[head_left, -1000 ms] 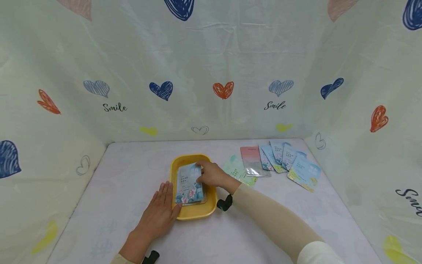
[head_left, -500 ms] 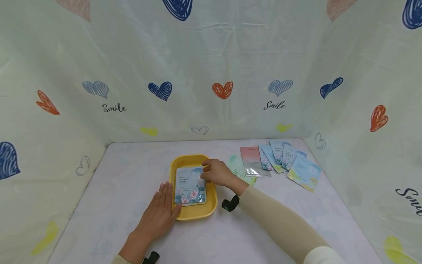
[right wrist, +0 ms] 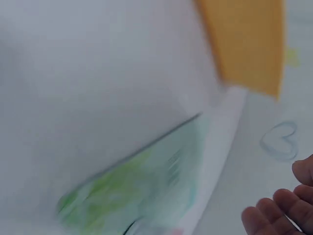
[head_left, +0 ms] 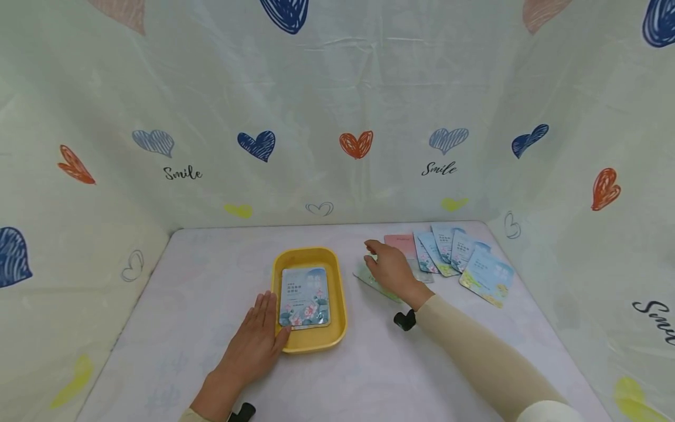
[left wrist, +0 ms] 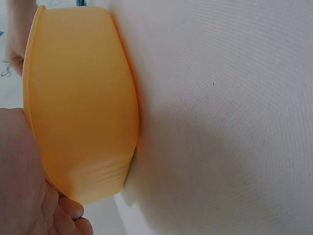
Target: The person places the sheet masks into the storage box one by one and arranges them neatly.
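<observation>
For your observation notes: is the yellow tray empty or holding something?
Holding something: a blue floral packet lies flat inside the yellow tray.

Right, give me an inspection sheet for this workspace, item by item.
Surface: pale table, flat, faint print.
Job's things: yellow tray holding one blue packet lying flat; green packet on the table beside the tray, partly under the right hand.
Clutter: pink packet and a fan of blue packets at the far right.
Grips: left hand flat on the table, fingertips against the tray's near left side; right hand over the green packet, fingers relaxed, holding nothing.
Cables: nothing seen.
Surroundings: cloth walls printed with hearts and "Smile".
</observation>
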A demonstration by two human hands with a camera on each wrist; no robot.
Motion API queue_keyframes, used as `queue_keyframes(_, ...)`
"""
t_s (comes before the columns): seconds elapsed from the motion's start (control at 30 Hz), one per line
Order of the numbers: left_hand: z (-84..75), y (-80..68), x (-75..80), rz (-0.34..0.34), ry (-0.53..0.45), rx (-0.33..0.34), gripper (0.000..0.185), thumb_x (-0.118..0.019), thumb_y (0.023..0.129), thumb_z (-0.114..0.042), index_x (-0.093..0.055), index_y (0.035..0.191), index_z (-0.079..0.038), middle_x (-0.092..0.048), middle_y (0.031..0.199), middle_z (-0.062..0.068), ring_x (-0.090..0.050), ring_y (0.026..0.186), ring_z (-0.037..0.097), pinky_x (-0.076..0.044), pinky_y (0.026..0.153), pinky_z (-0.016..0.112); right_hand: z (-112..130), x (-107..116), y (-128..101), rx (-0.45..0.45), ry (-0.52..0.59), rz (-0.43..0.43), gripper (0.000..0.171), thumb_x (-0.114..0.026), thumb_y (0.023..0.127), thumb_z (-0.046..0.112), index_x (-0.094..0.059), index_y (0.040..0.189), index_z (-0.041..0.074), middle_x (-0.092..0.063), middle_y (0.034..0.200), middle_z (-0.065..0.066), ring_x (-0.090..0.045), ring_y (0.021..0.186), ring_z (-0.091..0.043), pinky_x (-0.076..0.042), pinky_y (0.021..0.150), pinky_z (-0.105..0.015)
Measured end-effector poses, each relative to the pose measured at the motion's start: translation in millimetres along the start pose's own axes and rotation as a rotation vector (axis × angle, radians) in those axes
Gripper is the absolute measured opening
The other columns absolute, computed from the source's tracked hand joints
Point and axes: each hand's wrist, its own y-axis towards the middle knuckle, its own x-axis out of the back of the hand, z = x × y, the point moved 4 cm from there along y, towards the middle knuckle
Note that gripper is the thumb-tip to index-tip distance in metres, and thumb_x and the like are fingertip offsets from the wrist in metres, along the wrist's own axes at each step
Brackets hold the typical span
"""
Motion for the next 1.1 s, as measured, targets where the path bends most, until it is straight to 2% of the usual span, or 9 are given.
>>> queue_keyframes(0.17,-0.3,-0.1,-0.2,-0.002,0.002,0.0,0.083,-0.054,0.109,-0.041,-0.017,0.163,0.011,-0.024,0.171,0.03,-0.022,0.16,0.045,-0.028,0.128,0.059,-33,3,-10,0.027,-0.168,0.08,0.05,-0.064,0.106,0.023,-0.055,0.151,0.005,-0.062,0.15,-0.014,-0.058,0.139,-0.035,-0.049,0.115,-0.053)
queue_keyframes(0.4,-0.8,-0.2,0.7,0.012,-0.01,0.01,0.084,-0.055,0.109,-0.041,-0.016,0.164,0.011,-0.022,0.171,0.029,-0.02,0.161,0.044,-0.026,0.128,0.059,-60,-4,-29,0.197,-0.354,0.184,0.059,-0.07,0.102,0.026,-0.052,0.153,0.003,-0.054,0.157,-0.017,-0.047,0.149,-0.039,-0.043,0.119,-0.056)
queue_keyframes(0.63,-2.1,-0.6,2.1,0.012,-0.007,0.007,0.084,-0.055,0.109,-0.041,-0.017,0.163,0.011,-0.024,0.171,0.03,-0.021,0.16,0.044,-0.027,0.128,0.059,-71,-12,-39,0.277,-0.407,0.299,0.056,-0.066,0.105,0.034,-0.053,0.154,0.011,-0.053,0.16,-0.01,-0.033,0.158,-0.039,-0.026,0.126,-0.066)
queue_keyframes(0.77,-2.2,-0.4,2.4,0.015,-0.009,0.008,0.084,-0.055,0.109,-0.041,-0.017,0.163,0.012,-0.023,0.171,0.03,-0.021,0.16,0.044,-0.027,0.128,0.059,-70,-15,-41,0.322,-0.412,0.316,0.055,-0.065,0.105,0.038,-0.057,0.152,0.013,-0.058,0.156,-0.008,-0.033,0.158,-0.037,-0.022,0.125,-0.071)
queue_keyframes(0.9,-1.8,0.1,1.5,0.031,-0.007,0.017,0.085,-0.054,0.109,-0.042,-0.015,0.164,0.011,-0.022,0.171,0.029,-0.02,0.161,0.044,-0.026,0.129,0.058,-66,-19,-42,0.34,-0.439,0.288,0.055,-0.066,0.103,0.043,-0.06,0.149,0.013,-0.063,0.151,-0.007,-0.043,0.152,-0.037,-0.032,0.122,-0.069)
queue_keyframes(1.0,-1.5,0.2,1.1,0.033,-0.005,0.016,0.085,-0.054,0.11,-0.042,-0.014,0.164,0.011,-0.022,0.171,0.029,-0.02,0.161,0.044,-0.026,0.129,0.058,-59,-23,-43,0.35,-0.476,0.253,0.053,-0.066,0.102,0.046,-0.063,0.144,0.013,-0.068,0.144,-0.005,-0.053,0.14,-0.035,-0.044,0.113,-0.061)
queue_keyframes(1.1,-1.4,0.1,0.9,0.021,-0.005,0.008,0.085,-0.054,0.109,-0.041,-0.015,0.163,0.011,-0.023,0.171,0.03,-0.021,0.16,0.045,-0.027,0.128,0.058,-51,-25,-46,0.329,-0.487,0.224,0.051,-0.068,0.101,0.046,-0.066,0.14,0.013,-0.071,0.138,-0.004,-0.059,0.128,-0.031,-0.048,0.104,-0.054)
